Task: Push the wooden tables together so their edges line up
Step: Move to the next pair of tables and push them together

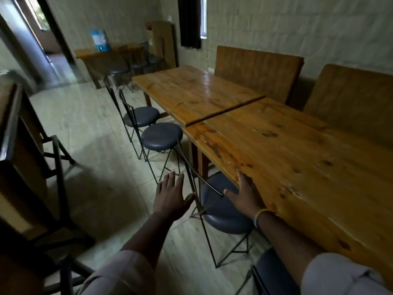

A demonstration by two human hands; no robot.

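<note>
Two long wooden tables stand end to end. The near table [297,162] fills the right half of the view and the far table [191,92] lies beyond it. A thin dark gap runs between their ends, and the far table's front edge sits slightly left of the near one's. My right hand [244,194] lies flat against the near table's front edge, fingers spread, a beaded band on its wrist. My left hand [171,194] hovers open in the air above the floor, left of a stool's wire back, touching nothing.
Three round dark-cushioned stools [161,136] with wire frames line the tables' front side; the nearest stool [225,211] sits right under my hands. Padded benches [257,71] stand behind the tables. A dark wooden furniture piece [23,158] is at left, a side table [102,54] far back.
</note>
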